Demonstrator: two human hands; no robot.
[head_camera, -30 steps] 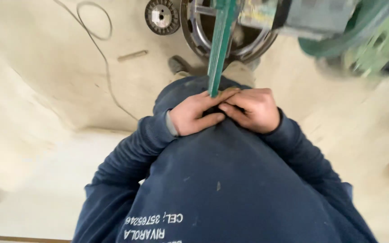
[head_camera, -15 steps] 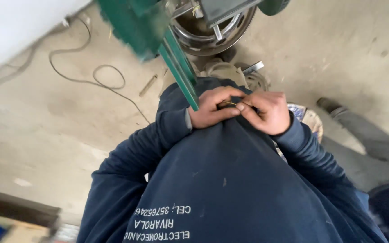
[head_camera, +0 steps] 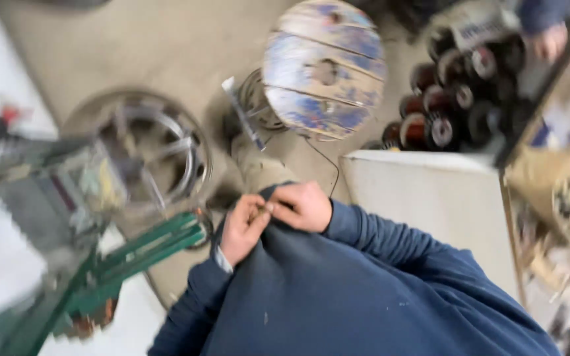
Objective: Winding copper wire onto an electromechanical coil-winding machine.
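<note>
I look down my own dark blue sweatshirt. My left hand and my right hand meet at its hem, fingertips pressed together and pinching the cloth. Something small and pale shows between the fingertips, too blurred to name. Both sleeves reach in from below. My tan shoe shows just beyond the hands.
A wooden cable spool with blue paint lies ahead on the concrete floor. On the left are a metal wheel rim and a green metal frame. Dark wire reels, a white panel and cluttered shelving lie right. Another person's hand shows top right.
The view has swung round: the green frame and rim slid to the left, and the spool, reels and shelving came into sight. My hands stay together at the hem.
</note>
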